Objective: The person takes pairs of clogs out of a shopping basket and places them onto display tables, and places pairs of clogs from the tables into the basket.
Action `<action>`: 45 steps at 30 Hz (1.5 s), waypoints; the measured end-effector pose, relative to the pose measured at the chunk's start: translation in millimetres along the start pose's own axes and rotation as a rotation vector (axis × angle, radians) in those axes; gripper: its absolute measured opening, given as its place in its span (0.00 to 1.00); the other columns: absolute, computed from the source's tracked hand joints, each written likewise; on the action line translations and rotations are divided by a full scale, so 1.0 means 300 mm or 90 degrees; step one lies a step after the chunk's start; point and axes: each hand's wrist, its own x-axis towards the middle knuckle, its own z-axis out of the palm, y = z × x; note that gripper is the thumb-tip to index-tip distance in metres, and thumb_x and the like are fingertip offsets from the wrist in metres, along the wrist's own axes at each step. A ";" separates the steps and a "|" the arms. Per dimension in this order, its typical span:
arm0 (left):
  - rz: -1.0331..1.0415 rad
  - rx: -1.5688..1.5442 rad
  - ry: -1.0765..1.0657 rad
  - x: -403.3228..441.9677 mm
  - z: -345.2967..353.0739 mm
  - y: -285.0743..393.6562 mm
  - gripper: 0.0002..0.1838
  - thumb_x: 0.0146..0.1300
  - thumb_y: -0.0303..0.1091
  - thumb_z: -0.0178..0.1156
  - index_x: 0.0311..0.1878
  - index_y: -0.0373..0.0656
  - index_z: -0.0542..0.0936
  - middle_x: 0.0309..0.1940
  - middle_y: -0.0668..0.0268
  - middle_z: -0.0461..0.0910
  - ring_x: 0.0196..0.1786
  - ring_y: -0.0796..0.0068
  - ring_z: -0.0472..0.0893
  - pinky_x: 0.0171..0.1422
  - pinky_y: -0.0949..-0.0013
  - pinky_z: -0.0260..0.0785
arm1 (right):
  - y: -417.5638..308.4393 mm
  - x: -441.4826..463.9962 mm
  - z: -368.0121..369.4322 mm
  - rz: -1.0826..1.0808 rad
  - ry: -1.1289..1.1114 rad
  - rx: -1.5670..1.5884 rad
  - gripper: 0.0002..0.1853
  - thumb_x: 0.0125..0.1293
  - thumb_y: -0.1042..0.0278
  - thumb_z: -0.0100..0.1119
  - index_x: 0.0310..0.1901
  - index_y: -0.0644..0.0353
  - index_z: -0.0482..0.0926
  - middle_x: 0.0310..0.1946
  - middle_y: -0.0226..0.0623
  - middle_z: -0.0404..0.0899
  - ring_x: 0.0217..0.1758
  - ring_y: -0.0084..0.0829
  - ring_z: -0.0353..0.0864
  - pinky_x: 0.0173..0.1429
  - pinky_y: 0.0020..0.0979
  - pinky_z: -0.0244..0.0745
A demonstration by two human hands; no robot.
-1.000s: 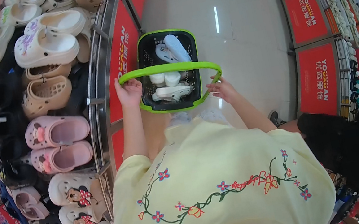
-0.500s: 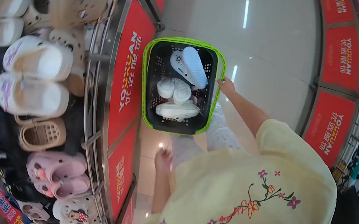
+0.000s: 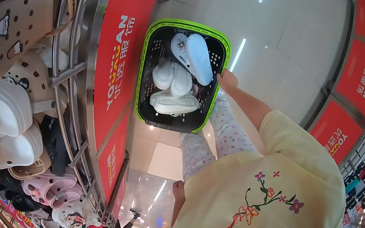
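On my feed the basket slants lengthwise toward upper right — right hand curled on its rim, left hand closure unclear — shoe rack along frame left.

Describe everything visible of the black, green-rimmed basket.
The black, plastic-looking basket is an open, rounded rectangle with perforated walls and a bright green rim; its green handle appears folded against that rim. Several white, ridged-soled shoes lie inside. The right hand holds its right side, ahead of pale patterned trouser legs. Whether its base touches the floor is hidden.
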 end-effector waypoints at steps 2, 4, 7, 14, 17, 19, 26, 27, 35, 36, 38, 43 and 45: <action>-0.023 -0.059 0.010 -0.011 0.026 0.051 0.13 0.54 0.35 0.51 0.36 0.33 0.73 0.30 0.59 0.76 0.33 0.70 0.74 0.39 0.70 0.67 | -0.048 -0.026 -0.011 -0.087 0.025 0.107 0.33 0.47 0.56 0.61 0.52 0.64 0.61 0.46 0.50 0.71 0.48 0.46 0.71 0.51 0.40 0.67; -0.029 -0.074 0.020 -0.046 0.041 0.078 0.13 0.53 0.35 0.52 0.36 0.33 0.73 0.30 0.59 0.76 0.33 0.70 0.74 0.40 0.69 0.67 | -0.081 -0.007 0.030 -0.197 0.111 0.060 0.46 0.40 0.53 0.67 0.57 0.63 0.53 0.51 0.53 0.64 0.53 0.48 0.66 0.55 0.40 0.63; -0.015 -0.054 0.036 -0.081 0.056 0.084 0.12 0.53 0.34 0.52 0.36 0.34 0.73 0.29 0.60 0.76 0.33 0.70 0.74 0.40 0.70 0.67 | -0.161 0.052 0.084 -0.182 0.108 0.036 0.61 0.31 0.49 0.71 0.62 0.63 0.39 0.56 0.58 0.55 0.58 0.52 0.58 0.59 0.43 0.57; -0.055 -0.108 0.042 -0.163 0.080 0.044 0.11 0.53 0.33 0.52 0.36 0.35 0.73 0.29 0.60 0.76 0.34 0.72 0.74 0.40 0.70 0.67 | -0.291 0.128 0.127 -0.029 0.117 0.009 0.65 0.30 0.50 0.72 0.63 0.63 0.33 0.55 0.55 0.58 0.60 0.46 0.59 0.61 0.46 0.52; -0.012 -0.100 0.045 -0.159 0.078 0.068 0.11 0.54 0.33 0.51 0.36 0.35 0.73 0.28 0.61 0.76 0.34 0.72 0.74 0.40 0.70 0.67 | -0.226 0.127 0.109 -0.123 0.032 0.240 0.59 0.33 0.52 0.71 0.62 0.62 0.40 0.52 0.50 0.61 0.55 0.42 0.65 0.56 0.44 0.60; 0.001 -0.088 0.030 -0.151 0.100 0.110 0.11 0.54 0.33 0.51 0.36 0.35 0.73 0.29 0.60 0.76 0.34 0.72 0.74 0.41 0.71 0.67 | -0.195 0.119 0.073 -0.182 -0.054 0.415 0.55 0.36 0.53 0.71 0.61 0.59 0.44 0.51 0.47 0.63 0.53 0.40 0.67 0.54 0.43 0.64; 0.158 -0.182 -0.035 0.000 0.123 0.252 0.13 0.57 0.38 0.51 0.40 0.38 0.71 0.36 0.61 0.74 0.40 0.72 0.72 0.46 0.69 0.66 | -0.182 -0.217 -0.164 -0.005 -0.526 0.802 0.36 0.51 0.53 0.61 0.59 0.52 0.55 0.51 0.36 0.67 0.52 0.32 0.68 0.56 0.39 0.64; 0.129 -0.287 -0.085 -0.043 0.099 0.331 0.16 0.58 0.40 0.51 0.45 0.39 0.69 0.41 0.61 0.72 0.45 0.70 0.71 0.49 0.65 0.64 | -0.204 -0.326 -0.222 -0.014 -0.532 0.787 0.31 0.53 0.53 0.58 0.57 0.58 0.62 0.51 0.37 0.70 0.55 0.32 0.68 0.59 0.38 0.61; 0.311 -0.636 -0.408 -0.209 -0.209 0.523 0.32 0.61 0.50 0.47 0.64 0.45 0.51 0.63 0.57 0.54 0.62 0.61 0.59 0.60 0.55 0.56 | -0.162 -0.819 -0.248 -0.155 -0.491 0.867 0.29 0.57 0.49 0.49 0.57 0.58 0.63 0.51 0.43 0.70 0.52 0.39 0.71 0.59 0.40 0.63; 0.350 -0.615 -0.434 -0.245 -0.243 0.503 0.32 0.61 0.49 0.48 0.64 0.45 0.51 0.62 0.56 0.55 0.61 0.62 0.60 0.60 0.56 0.57 | -0.156 -0.880 -0.237 -0.160 -0.502 0.902 0.29 0.57 0.49 0.49 0.57 0.59 0.63 0.51 0.42 0.70 0.51 0.38 0.71 0.58 0.39 0.64; 0.405 -0.545 -0.437 -0.313 -0.280 0.473 0.32 0.61 0.45 0.50 0.63 0.43 0.51 0.61 0.56 0.57 0.60 0.63 0.62 0.59 0.58 0.59 | -0.174 -0.994 -0.240 -0.176 -0.529 0.969 0.29 0.58 0.49 0.48 0.56 0.59 0.64 0.50 0.41 0.70 0.51 0.36 0.71 0.56 0.36 0.66; 0.461 -0.611 -0.372 -0.419 -0.197 0.380 0.29 0.58 0.36 0.54 0.60 0.37 0.57 0.54 0.59 0.66 0.55 0.67 0.68 0.57 0.64 0.62 | -0.193 -1.176 -0.201 -0.271 -0.622 0.970 0.38 0.54 0.33 0.40 0.59 0.55 0.61 0.55 0.44 0.65 0.53 0.42 0.69 0.58 0.44 0.64; 0.465 -0.687 -0.377 -0.439 -0.195 0.364 0.27 0.58 0.35 0.54 0.59 0.36 0.59 0.53 0.59 0.67 0.54 0.67 0.69 0.57 0.64 0.62 | -0.199 -1.229 -0.215 -0.309 -0.554 0.951 0.39 0.54 0.32 0.40 0.59 0.55 0.61 0.55 0.44 0.66 0.53 0.42 0.69 0.57 0.44 0.64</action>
